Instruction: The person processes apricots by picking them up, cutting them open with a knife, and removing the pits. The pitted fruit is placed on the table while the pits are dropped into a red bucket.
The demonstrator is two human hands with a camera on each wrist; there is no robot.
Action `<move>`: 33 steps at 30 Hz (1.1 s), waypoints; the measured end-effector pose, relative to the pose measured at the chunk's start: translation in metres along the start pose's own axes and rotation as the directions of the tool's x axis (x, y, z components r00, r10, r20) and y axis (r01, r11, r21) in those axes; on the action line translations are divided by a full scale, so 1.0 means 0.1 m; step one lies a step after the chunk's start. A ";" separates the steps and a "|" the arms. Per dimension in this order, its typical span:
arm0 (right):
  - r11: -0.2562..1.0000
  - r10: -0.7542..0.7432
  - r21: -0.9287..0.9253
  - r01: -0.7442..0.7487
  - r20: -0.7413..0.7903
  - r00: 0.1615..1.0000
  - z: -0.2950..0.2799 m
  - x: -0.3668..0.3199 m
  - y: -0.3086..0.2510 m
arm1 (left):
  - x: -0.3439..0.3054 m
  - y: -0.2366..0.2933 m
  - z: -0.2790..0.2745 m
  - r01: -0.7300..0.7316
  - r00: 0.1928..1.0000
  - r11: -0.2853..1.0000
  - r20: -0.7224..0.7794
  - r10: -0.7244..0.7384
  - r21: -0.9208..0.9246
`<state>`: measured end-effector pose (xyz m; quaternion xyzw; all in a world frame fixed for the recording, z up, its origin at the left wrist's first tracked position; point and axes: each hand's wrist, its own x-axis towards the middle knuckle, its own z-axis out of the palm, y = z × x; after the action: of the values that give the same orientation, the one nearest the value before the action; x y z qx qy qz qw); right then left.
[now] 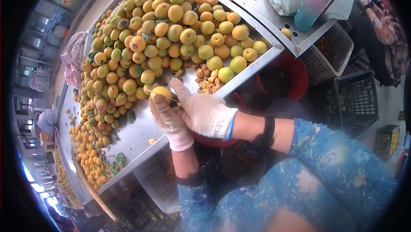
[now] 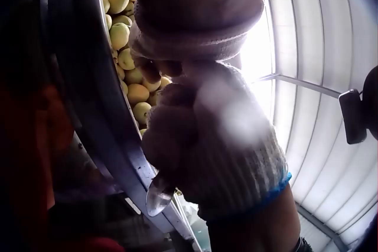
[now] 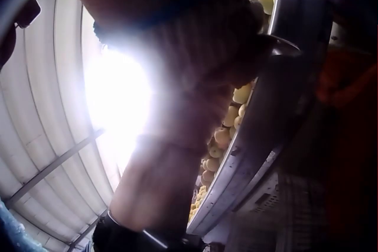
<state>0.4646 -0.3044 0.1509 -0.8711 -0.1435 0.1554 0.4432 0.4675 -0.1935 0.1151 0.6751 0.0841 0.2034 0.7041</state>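
Observation:
My gloved left hand (image 1: 172, 125) holds a yellow apricot (image 1: 162, 92) over the front edge of the metal table (image 1: 143, 125). Pressed close beside it is my right hand (image 1: 207, 111), in a knitted glove with a blue-edged cuff, thumb stretched toward the fruit. A thin strip of metal crosses the apricot in the head view. From the right hand's grip, a shiny metal tool with a rounded, spoon-like end (image 2: 159, 196) sticks out in the left wrist view. Most of the tool is hidden by the glove. Stones and split fruit (image 1: 206, 77) lie just beyond the hands.
A big heap of apricots (image 1: 162, 30) covers much of the table. Red buckets (image 1: 295, 77) stand under its edge, with a white crate (image 1: 154, 180) and black crates (image 1: 355, 99) about. A bottle (image 1: 314, 2) stands at the upper right, near another person's arm (image 1: 374, 15).

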 end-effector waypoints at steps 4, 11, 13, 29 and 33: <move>1.000 0.005 -0.002 -0.005 -0.018 1.000 0.00 -0.03 0.02 | 0.14 -0.11 -0.22 0.103 0.985 0.994 0.139 -0.105 0.023; 0.998 -0.057 -0.023 0.056 -0.069 0.996 -0.06 -0.05 0.04 | 0.10 0.12 -0.07 -0.111 0.978 0.954 0.202 0.055 0.277; 0.997 -0.069 -0.034 0.067 -0.055 0.996 -0.05 -0.07 0.01 | 0.08 0.08 -0.11 -0.007 0.996 0.984 0.088 -0.008 0.177; 0.977 -0.053 -0.213 0.029 -0.107 0.993 0.01 0.13 0.30 | 0.08 0.11 -0.09 -0.021 0.928 0.927 0.352 -0.121 0.373; 0.991 -0.051 -0.131 0.035 -0.116 0.992 -0.11 0.09 0.23 | 0.05 0.10 -0.14 -0.098 0.911 0.966 0.411 -0.009 0.238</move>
<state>0.4797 -0.3215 0.1367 -0.9022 -0.1454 0.0842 0.3971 0.4650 -0.1787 0.1246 0.7888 -0.0553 0.0614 0.6090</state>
